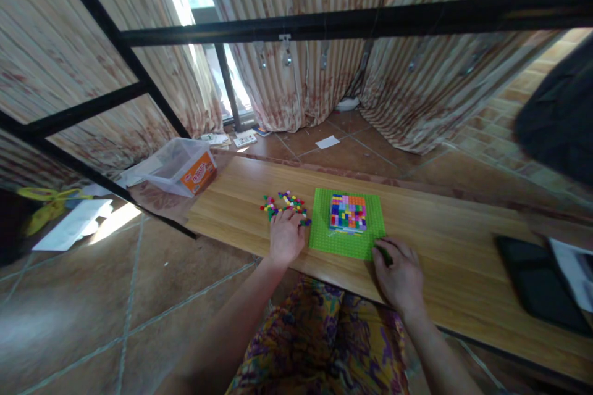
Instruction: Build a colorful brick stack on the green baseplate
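Note:
A green studded baseplate lies on the wooden bench, bearing a low square block of multicoloured toy bricks. To its left is a loose pile of small coloured bricks. My left hand rests over the near side of this pile, fingers stretched forward and touching bricks; what lies under the fingertips is hidden. At the near right corner of the baseplate, my right hand has its thumb and curled fingers round the edge.
A clear plastic box with an orange label stands at the bench's left end. Toward the right lies a dark flat tablet-like object beside printed paper. A black metal frame crosses beyond the bench, before striped curtains.

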The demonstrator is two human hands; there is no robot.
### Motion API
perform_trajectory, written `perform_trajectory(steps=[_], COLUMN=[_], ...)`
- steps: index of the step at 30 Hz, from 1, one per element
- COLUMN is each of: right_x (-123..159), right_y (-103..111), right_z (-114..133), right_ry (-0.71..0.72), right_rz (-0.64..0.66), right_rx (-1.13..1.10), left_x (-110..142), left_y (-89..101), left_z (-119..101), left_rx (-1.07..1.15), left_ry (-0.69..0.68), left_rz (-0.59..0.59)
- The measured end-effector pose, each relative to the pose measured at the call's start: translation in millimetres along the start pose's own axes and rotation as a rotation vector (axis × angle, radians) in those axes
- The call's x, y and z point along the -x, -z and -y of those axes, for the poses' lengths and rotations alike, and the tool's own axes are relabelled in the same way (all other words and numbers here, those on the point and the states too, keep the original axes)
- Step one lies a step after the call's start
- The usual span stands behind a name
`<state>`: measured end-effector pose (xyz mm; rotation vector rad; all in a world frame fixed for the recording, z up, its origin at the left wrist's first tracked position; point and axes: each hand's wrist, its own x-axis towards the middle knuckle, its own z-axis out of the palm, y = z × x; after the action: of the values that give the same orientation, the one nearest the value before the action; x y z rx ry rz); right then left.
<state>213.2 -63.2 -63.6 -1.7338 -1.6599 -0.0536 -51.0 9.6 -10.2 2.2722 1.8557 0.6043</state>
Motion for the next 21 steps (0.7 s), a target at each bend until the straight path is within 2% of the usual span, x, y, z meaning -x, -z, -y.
perform_trajectory(steps=[5,12,21], right_x=[0,1,0], right_y=[0,-1,0], right_z=[0,-2,0], right_ry=[0.002,-0.001,0.002], right_rz=[0.000,0.010,0.006], right_rx=[0.002,-0.013,-0.018], left_x=[1,2,5], left_y=[-3.4,2.3,8.4], left_z=[7,15,22], left_rx=[-0.027,-0.051,0.033], left_ry=[-0.007,0.031,0.057], left_rz=[-0.017,-0.040,-0.109])
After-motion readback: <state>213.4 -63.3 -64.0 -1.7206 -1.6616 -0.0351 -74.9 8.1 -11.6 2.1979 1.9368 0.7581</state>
